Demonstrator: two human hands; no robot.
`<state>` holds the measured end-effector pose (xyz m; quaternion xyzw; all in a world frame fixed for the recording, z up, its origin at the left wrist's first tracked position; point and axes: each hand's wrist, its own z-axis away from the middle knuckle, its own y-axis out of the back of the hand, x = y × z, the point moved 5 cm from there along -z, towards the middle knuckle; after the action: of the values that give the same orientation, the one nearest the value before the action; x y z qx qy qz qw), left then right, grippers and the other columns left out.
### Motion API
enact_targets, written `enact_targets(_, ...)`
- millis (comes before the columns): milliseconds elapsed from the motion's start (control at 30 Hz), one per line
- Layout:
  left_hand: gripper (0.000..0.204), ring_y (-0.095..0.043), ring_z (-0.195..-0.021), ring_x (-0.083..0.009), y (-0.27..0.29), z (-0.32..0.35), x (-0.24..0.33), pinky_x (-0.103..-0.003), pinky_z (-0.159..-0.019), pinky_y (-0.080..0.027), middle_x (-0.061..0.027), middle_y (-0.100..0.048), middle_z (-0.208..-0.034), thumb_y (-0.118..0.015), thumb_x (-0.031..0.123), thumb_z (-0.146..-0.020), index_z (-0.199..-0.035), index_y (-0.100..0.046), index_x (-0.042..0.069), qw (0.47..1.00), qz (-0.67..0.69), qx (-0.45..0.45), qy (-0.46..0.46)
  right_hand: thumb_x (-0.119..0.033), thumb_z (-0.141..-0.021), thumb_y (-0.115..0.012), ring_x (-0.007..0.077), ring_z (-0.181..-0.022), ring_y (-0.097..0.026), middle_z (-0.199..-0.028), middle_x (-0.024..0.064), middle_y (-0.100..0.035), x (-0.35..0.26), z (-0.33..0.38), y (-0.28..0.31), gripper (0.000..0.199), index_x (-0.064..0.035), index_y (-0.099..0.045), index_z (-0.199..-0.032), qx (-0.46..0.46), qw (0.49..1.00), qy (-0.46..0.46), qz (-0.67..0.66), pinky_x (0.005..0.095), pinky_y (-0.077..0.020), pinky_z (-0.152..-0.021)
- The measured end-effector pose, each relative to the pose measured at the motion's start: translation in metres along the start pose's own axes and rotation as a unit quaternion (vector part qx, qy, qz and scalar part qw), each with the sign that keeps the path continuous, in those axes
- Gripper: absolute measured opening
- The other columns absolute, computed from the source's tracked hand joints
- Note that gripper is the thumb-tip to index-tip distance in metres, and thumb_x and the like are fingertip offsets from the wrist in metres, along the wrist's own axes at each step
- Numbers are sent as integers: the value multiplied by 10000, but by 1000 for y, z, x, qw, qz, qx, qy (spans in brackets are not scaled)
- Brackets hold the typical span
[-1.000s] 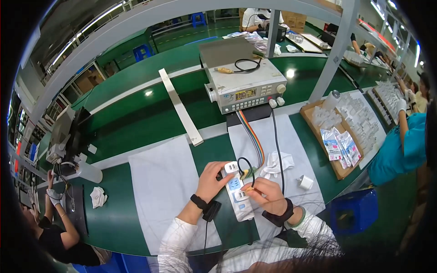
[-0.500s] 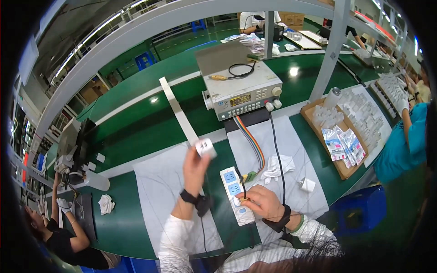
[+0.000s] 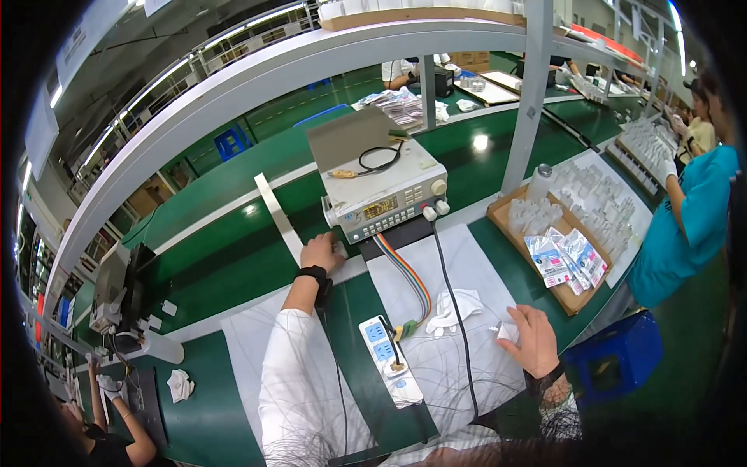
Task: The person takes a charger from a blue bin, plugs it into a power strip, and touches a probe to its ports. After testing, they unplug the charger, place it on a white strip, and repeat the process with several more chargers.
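Note:
My left hand [image 3: 317, 254] is stretched forward to the pale rail beside the bench instrument. Its fingers are closed round a small white charger [image 3: 340, 249], mostly hidden by the hand. At the right edge of the white sheet, my right hand [image 3: 537, 342] has thumb and fingers on another white plug charger [image 3: 507, 333], whose prongs point left. Between my arms lies a white power strip [image 3: 402, 389] with blue sockets; a plug-like piece with a dark lead sits in one socket. A rainbow ribbon cable [image 3: 410, 276] runs from under the instrument to a green connector [image 3: 406, 330] beside the strip.
The grey bench instrument [image 3: 397, 210] stands at the back with a coiled lead on top. White gloves [image 3: 455, 310] lie near a black cable. A cardboard tray [image 3: 572, 300] with packets stands right. Co-workers sit left and stand right; a metal post [image 3: 529, 109] rises behind.
My left hand has gone forward with the white charger, to the rail. My right hand has left the power strip and moved right, onto the charger on the sheet. The view has shifted.

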<state>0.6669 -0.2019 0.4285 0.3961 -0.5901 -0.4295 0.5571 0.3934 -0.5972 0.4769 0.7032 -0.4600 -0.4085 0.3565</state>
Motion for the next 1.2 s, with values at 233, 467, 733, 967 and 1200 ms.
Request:
enact_targets(233,156,-649,-853,-209,81,108,39,-293,-777,-488,-72,-689,-962,-676,113,-833,-973,-680,43,935,222,229,-158,-147,-720,-765,287,-1045,-576,-1182,156,-556,22,-6,-7,567,-43,-567,-1241,-105,975,-64,-185,326,-512,-790)
enact_targets(467,102,-631,-750,-143,98,227,90,-263,-714,-485,-74,-678,-823,-635,-21,-833,-914,-685,15,892,388,105,-208,-78,-709,-753,225,-1089,-560,-1167,119,-544,-77,-51,17,585,-33,-560,-1259,-45,900,81,-425,290,-518,-815)
enact_targets(733,641,-610,-950,-178,94,273,131,-281,-730,-495,-133,-476,-1307,-821,53,-690,-1258,-524,46,856,403,62,-319,-128,-765,-729,251,-1136,-547,-1253,123,-469,-146,-51,15,594,-24,-493,-1299,-97,820,141,-546,356,-511,-921)
enact_targets(967,716,-583,-1002,-182,85,284,127,-287,-741,-490,-139,-429,-1328,-853,90,-655,-1272,-492,48,849,382,161,-326,-201,-802,-734,287,-1211,-509,-1262,109,-458,-166,-42,-13,677,-31,-380,-1355,-230,342,-84,-907,480,-438,-1016)
enact_targets(1200,712,-549,-1069,-183,76,284,125,-307,-800,-485,-123,-434,-1318,-828,129,-697,-1304,-464,47,849,411,153,-293,-22,-850,-597,246,-1267,-464,-1351,115,-441,-165,-31,-32,549,-52,-375,-1351,-229,303,-80,-922,423,-408,-1054)
